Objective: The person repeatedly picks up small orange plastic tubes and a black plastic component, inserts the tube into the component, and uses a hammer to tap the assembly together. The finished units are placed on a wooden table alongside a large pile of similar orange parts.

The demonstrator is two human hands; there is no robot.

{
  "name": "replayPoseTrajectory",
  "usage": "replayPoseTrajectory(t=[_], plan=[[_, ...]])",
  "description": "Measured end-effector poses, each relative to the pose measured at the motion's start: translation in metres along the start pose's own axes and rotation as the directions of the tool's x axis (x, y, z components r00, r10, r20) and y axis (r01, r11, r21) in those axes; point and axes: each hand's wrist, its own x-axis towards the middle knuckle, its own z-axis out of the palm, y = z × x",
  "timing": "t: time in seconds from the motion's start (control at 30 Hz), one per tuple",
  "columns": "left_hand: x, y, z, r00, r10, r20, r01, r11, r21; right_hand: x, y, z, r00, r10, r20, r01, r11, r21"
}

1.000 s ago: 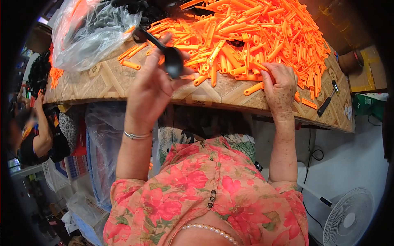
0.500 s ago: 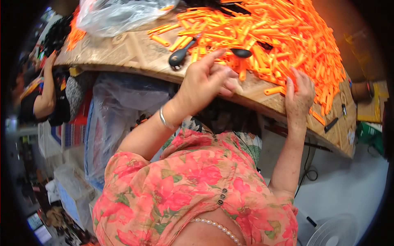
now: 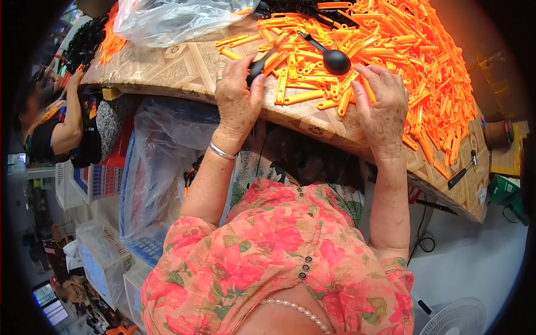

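While the right hand (image 3: 385, 100) remains at the front of the orange heap, the left hand (image 3: 237, 96) has shifted toward the left and now has its thumb and fingers closed on a black spoon (image 3: 256, 68), pinching it near the bowl. Half a second ago that spoon lay loose on the desk (image 3: 178, 71), and the left hand was to the right of it, fingers half spread and apart from it. The spoon's upper end is blurred, so its exact angle is hard to read. A second black spoon (image 3: 336, 62) rests on the orange strips (image 3: 413, 61), its bowl just beside the right hand's fingertips and its handle pointing to the upper left; in the previous picture a black bowl was close to the left hand's fingertips instead. The right hand is curved, thumb and forefinger parted at the tips, with an orange strip (image 3: 368, 89) showing between them; whether they grip it cannot be told. One strip that jutted out toward the desk's front edge beside this hand no longer shows there. Several loose strips (image 3: 304, 97) lie in front of the heap, between the two hands. A clear plastic bag (image 3: 178, 23) lies at the far left of the desk, and a dark-handled tool (image 3: 461, 174) lies near the right end, well apart from both hands.
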Motion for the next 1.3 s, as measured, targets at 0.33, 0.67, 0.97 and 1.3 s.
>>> replayPoseTrajectory(t=[0.33,0.67,0.97,1.3], plan=[[-0.020,0.043,-0.016,0.804,-0.362,0.472,0.565,0.215,-0.797,-0.036,-0.017,0.000,0.987,0.035,0.156,-0.052,0.993,0.105],[0.001,0.056,0.047,0.896,-0.210,0.391,0.441,0.518,-0.734,-0.034,0.005,0.003,0.994,0.101,0.046,-0.104,0.991,0.080],[-0.014,0.076,0.005,0.718,-0.177,0.673,0.664,-0.115,-0.739,-0.048,0.019,-0.019,0.744,0.605,0.285,-0.558,0.327,0.762],[-0.052,0.114,0.002,0.510,0.053,0.858,0.851,-0.171,-0.496,-0.099,-0.010,-0.048,0.776,0.573,0.263,-0.503,0.313,0.805]])
